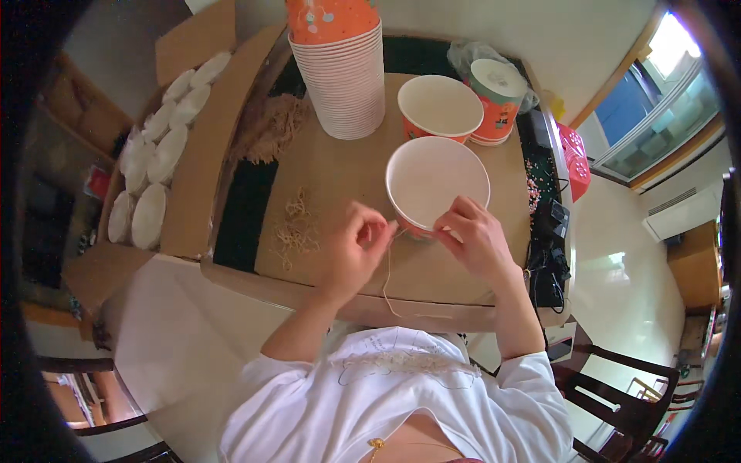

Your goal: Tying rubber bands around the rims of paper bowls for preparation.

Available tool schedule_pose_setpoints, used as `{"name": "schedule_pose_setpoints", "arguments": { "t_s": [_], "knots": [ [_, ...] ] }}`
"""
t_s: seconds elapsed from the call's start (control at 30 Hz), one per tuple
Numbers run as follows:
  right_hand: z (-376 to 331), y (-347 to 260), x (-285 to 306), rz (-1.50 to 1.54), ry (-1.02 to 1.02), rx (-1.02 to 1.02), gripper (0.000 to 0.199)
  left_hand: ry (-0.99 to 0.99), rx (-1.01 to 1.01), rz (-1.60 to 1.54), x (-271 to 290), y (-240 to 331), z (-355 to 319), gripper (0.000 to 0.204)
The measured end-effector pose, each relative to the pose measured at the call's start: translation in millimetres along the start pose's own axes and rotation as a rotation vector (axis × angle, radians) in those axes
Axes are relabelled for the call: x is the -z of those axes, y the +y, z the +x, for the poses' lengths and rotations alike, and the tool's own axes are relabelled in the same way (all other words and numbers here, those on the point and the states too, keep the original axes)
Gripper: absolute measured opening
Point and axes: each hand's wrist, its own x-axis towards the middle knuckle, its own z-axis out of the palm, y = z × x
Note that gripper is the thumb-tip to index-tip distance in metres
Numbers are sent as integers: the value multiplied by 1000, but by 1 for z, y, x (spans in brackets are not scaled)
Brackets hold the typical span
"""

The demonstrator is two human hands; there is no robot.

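A white-lined paper bucket (438, 177) with an orange outside stands upright near the middle of the table. At its near left side, my left hand (359, 247) is closed in a pinch on a thin beige string (387, 274). The string's loose end hangs down to the table's front edge. My right hand (477, 238) is pinched too, close against the bucket's near right rim, and the string runs low along the bucket toward it. The right fingertips partly hide what they grip. Left of my left hand lies a loose tangle of similar strings (296, 231).
Behind stand a tall stack of paper buckets (343, 85), a second open bucket (440, 108) and an upturned bucket (498, 92). A bundle of brownish strings (274, 127) lies back left. Left of the table is a cardboard box (204, 147) of white rounds. Black cables (546, 266) lie right.
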Motion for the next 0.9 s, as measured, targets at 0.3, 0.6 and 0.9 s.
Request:
{"name": "schedule_pose_setpoints", "arguments": {
  "t_s": [0.3,0.6,0.9],
  "knots": [
    [1,3,2,51,-23,75,9,73,31,-19,-48,-34,-16,11],
    [51,35,3,131,-728,61,15,-11,-44,11,-40,-28,-15,11],
    [43,32,4,300,-681,-29,13,-98,-314,233,-19,-5,-8,15]
  ]
}}
